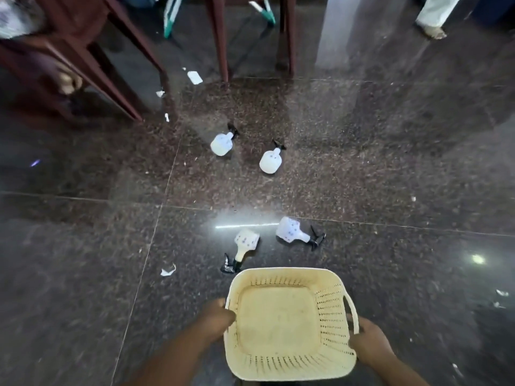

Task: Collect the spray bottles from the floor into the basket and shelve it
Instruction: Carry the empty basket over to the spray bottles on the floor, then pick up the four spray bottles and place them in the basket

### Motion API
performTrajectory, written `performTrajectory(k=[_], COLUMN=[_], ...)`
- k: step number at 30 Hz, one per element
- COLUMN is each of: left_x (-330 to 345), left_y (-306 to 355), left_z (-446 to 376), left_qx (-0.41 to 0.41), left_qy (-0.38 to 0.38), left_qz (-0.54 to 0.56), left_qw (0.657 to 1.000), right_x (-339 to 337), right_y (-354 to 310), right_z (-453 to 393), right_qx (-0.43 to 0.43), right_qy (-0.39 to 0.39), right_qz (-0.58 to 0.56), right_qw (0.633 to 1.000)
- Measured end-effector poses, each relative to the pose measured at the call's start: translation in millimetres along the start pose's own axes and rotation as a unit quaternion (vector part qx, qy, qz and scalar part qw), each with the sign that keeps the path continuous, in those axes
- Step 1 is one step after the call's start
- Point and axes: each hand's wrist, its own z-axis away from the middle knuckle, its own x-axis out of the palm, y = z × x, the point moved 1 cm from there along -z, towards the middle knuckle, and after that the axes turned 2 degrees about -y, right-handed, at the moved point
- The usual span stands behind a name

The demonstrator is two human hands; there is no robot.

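Four spray bottles (291,233) lying flat (nozzles scattered), basket (287,371) upright

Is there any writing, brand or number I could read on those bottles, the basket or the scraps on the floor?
None can be read.
Four spray bottles: only small blue marks, too blurred to tell as letters.
Basket: no lettering visible.
Paper scraps on the floor: look blank.

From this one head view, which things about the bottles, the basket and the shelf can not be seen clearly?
- Shelf: not in the head view at all.
- Print on the four spray bottles: too small and blurred to read.
- Liquid level in them: cannot tell.
- Underside of the basket: hidden by its own body.
- Fingers of the left hand and right hand: partly behind the basket rim.
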Motion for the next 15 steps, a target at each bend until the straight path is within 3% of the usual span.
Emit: performTrajectory(k=[6, 15], left_x=[-15, 43], left_y=[54, 58], left_z=[-55, -140], left_qx=[-0.009, -0.006], left_qy=[0.018, -0.084], left_qz=[-0.077, -0.231], left_qw=[0.997, 0.969], right_x=[5, 4], right_y=[-16, 29], right_z=[-45, -120], right_qx=[0.042, 0.122], right_qy=[-0.02, 0.043], right_qz=[-0.036, -0.044], right_qw=[0.998, 0.991])
